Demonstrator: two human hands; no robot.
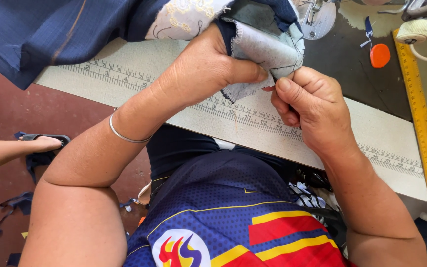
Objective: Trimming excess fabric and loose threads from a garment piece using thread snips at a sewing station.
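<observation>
Pinching a folded grey fabric piece (268, 52) between them, both hands are working just in front of the sewing machine (317, 17). The left hand (201, 69) is closing thumb and fingers on the piece's near edge; the right hand (312, 101) is gripping its lower corner, fingers curled. Navy cloth (50, 29) is trailing away left of the machine, and a yellow ruler (418, 109) is lying to its right.

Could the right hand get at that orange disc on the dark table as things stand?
Probably not at once: the right hand is pinching the grey fabric piece with the left hand. Once it lets go, the way to the orange disc looks open.
</observation>
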